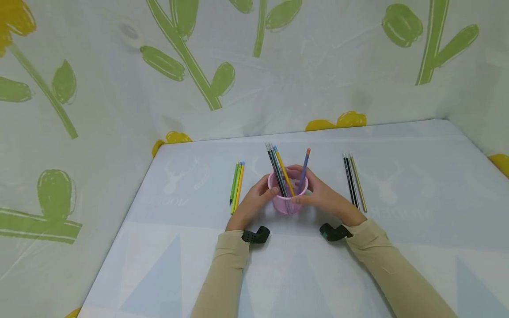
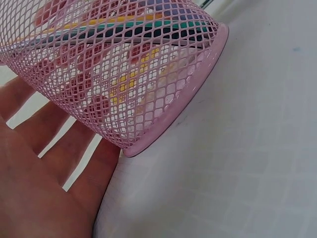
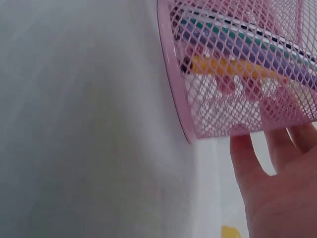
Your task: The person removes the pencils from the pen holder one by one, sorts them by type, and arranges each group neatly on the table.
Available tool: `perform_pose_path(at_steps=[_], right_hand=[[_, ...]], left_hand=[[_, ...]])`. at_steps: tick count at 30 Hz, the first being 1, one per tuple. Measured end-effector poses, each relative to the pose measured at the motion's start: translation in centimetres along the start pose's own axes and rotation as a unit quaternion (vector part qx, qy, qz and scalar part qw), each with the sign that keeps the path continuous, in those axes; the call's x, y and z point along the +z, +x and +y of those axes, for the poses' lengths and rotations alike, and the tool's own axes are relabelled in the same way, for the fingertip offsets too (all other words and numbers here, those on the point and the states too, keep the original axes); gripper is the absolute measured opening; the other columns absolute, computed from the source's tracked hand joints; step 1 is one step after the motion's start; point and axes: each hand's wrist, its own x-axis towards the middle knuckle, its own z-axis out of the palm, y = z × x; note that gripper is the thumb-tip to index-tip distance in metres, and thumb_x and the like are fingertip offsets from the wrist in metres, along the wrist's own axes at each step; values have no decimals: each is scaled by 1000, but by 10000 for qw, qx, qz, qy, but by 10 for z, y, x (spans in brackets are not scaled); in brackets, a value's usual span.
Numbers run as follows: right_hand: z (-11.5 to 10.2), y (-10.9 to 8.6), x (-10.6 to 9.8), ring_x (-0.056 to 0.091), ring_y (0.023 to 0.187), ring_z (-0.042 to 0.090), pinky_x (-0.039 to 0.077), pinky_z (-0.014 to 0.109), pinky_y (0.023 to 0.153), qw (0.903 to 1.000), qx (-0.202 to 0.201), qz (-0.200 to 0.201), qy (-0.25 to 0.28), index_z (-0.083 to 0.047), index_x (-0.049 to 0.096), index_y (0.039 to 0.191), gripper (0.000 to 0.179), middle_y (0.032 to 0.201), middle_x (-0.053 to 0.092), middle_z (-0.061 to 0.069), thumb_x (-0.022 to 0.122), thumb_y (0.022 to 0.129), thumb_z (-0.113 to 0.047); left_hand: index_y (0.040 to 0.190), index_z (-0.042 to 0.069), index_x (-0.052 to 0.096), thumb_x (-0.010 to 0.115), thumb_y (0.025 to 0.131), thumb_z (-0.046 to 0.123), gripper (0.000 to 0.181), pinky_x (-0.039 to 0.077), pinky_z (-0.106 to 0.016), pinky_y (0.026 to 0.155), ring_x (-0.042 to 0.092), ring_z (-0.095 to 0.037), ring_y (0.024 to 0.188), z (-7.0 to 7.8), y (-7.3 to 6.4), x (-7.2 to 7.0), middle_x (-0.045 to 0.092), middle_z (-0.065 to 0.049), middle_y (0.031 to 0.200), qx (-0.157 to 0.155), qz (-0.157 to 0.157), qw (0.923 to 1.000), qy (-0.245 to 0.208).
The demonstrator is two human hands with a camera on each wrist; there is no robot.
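Near the middle of the table, a pink mesh pencil cup (image 1: 287,206) is held between both hands. My left hand (image 1: 252,201) curves around its left side, thumb at the upper rim; in the left wrist view its fingers spread along the mesh wall (image 2: 106,119). From the other side my right hand (image 1: 324,196) grips it, thumb across the front. Inside lean several pencils: dark ones (image 1: 274,164), a yellow one (image 1: 282,167) with a blue end, and a purple one (image 1: 304,170) with a red end. Whether the cup's base touches the table cannot be told.
Left of the cup lie green and yellow pencils (image 1: 237,187) side by side. To the right, two black pencils and a gold-coloured pencil (image 1: 358,182) lie together. The pale patterned tabletop (image 1: 159,247) meets a leaf-printed curtain (image 1: 278,97) behind.
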Motion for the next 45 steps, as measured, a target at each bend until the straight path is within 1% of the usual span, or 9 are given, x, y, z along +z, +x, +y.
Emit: perform_pose_path(at_steps=[5, 10, 13, 17, 20, 27, 33, 39, 45], right_hand=[[-11, -3, -4, 28, 129, 20, 20, 55, 100, 9998, 141, -69, 134, -26, 23, 140, 62, 139, 34, 0, 54, 88, -17], [-28, -7, -2, 25, 130, 24, 16, 53, 102, 9990, 225, -27, 381, -16, 24, 141, 53, 138, 36, 8, 46, 92, -13], [-29, -6, 0, 27, 129, 22, 17, 51, 103, 9995, 217, 142, 179, -15, 28, 140, 49, 135, 40, 7, 44, 94, -20], [-21, -3, 0, 34, 125, 20, 22, 49, 102, 9990, 95, 356, -254, -19, 34, 138, 42, 132, 44, 4, 38, 96, -26], [-14, -2, 0, 35, 124, 20, 25, 49, 101, 9984, 82, 402, -401, -19, 39, 135, 40, 132, 44, 2, 36, 97, -28], [-13, -2, 2, 37, 123, 19, 31, 46, 98, 9978, 74, 470, -452, -17, 43, 132, 39, 132, 44, -1, 38, 96, -31], [-12, -2, 2, 39, 121, 21, 35, 45, 95, 9978, 118, 496, -424, -17, 44, 131, 38, 131, 46, -1, 40, 95, -29], [-10, -1, 1, 38, 122, 19, 31, 46, 98, 9976, 41, 545, -433, -17, 45, 130, 38, 131, 45, -2, 39, 95, -31], [-8, -1, -1, 34, 125, 18, 27, 49, 99, 9988, 94, 361, -327, -21, 40, 134, 39, 133, 44, -2, 41, 95, -28]], left_hand=[[133, 36, 35, 47, 88, 43, 46, 29, -39, 101, 34, -9, 124, 0, 2, -1, 38, 12, 135, 168, -15, 9998, -45], [135, 31, 35, 49, 88, 40, 50, 28, -37, 101, 34, -11, 125, 7, -2, -2, 37, 9, 136, -34, -113, 9998, -136], [137, 25, 34, 48, 90, 36, 51, 29, -37, 101, 34, -14, 125, 17, -8, -2, 36, 5, 138, -54, -170, 9998, -122], [137, 22, 34, 48, 90, 35, 51, 30, -37, 100, 35, -16, 125, 26, -12, -2, 37, 2, 138, 32, -130, 9999, -76], [137, 23, 34, 49, 89, 39, 53, 30, -37, 100, 36, -16, 124, 23, -11, -2, 38, 3, 137, -3, -113, 9998, -140], [135, 32, 35, 50, 87, 44, 52, 31, -37, 99, 36, -11, 123, -1, -1, 0, 39, 10, 135, -15, -47, 9999, -164], [133, 34, 37, 51, 85, 48, 52, 31, -38, 99, 37, -10, 122, -2, -2, 1, 40, 12, 133, -26, 26, 9999, -125], [133, 35, 36, 50, 85, 48, 51, 32, -38, 99, 37, -10, 122, 0, -1, 0, 40, 13, 133, 11, 53, 10000, -70], [133, 34, 37, 51, 85, 48, 52, 30, -38, 100, 36, -10, 123, 0, -1, 0, 40, 12, 134, 7, 8, 9998, -193]])
